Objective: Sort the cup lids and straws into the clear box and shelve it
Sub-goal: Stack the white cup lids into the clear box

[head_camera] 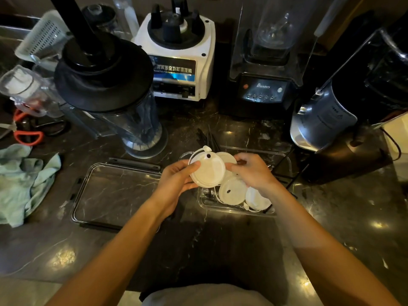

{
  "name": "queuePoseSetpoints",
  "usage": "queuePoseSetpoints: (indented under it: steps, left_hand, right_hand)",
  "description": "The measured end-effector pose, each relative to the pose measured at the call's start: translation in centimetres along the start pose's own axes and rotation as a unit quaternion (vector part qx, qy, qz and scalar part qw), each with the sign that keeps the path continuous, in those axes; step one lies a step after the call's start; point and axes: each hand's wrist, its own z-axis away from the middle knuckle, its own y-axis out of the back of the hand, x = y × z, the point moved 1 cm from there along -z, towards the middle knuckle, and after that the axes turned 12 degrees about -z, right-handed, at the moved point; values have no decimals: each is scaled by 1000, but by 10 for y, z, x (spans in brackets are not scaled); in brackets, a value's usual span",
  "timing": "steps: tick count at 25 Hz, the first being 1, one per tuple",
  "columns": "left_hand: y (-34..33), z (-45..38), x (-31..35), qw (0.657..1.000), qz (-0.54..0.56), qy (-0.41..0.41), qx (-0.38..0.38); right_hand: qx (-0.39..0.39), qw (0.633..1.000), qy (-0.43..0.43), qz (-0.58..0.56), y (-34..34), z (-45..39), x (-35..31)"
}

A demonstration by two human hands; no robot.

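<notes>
— White cup lid (207,172), mid-frame: who has it?
— Your left hand (176,181) pinches its left rim; your right hand (250,171) closes fingertips on the right edge.
— And below?
— More lids (234,192) lie in the clear box (234,209), black straws (210,138) at its far side. Its clear cover (114,193) lies left on the dark marble counter (220,244).

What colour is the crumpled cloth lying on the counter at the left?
The cloth is pale mint green, plain with no pattern; the head view, the only one, shows it.
</notes>
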Motion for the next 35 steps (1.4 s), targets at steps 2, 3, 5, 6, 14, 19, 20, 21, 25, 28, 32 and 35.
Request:
queuePoseSetpoints:
  steps: [2, 3, 5, 6, 14, 19, 20, 21, 25, 28, 32, 35]
  left_hand:
    - [-1, 1, 0, 1000, 4, 2, 3]
    - [-1, 2, -1, 1000, 3, 2, 3]
    - [-2, 3, -3, 1000, -5, 6, 0]
    - [-4, 4, -4, 1000, -9, 9, -3]
    - [-23, 13, -12, 999, -29, 15, -28]
    - [-23, 20, -14, 999, -30, 10, -31]
    - [-23, 21, -14, 999, -25, 14, -28]
    - [-22, 22, -14, 999, -21, 17, -24]
    - [-21, 23, -12, 1000, -14, 22, -15]
    - [-19, 24, -11, 1000, -8, 21, -3]
    - [-17, 23, -11, 1000, -7, 18, -2]
    - [-18, 22, -9, 1000, -8, 11, -11]
  right_hand:
    - [-3, 999, 27, -38, 10, 7, -1]
    - [9, 997, 37, -65, 16, 11, -1]
    - [44, 993, 52, -101, 29, 19, -2]
    - [63, 990, 55, -115, 35, 25, -3]
    - [160, 959, 36, -232, 47, 60, 11]
    - [151, 953, -53, -258, 48, 63, 24]
    - [149, 946, -61, -281, 48, 63, 24]
    - [154, 944, -60, -284, 48, 64, 23]
    - [154, 941, 13, -302, 42, 67, 17]
    - [160, 920, 51, -355, 41, 69, 15]
    - [167, 889, 57, -422, 43, 70, 16]
    - [171, 911, 23, -375, 45, 68, 18]
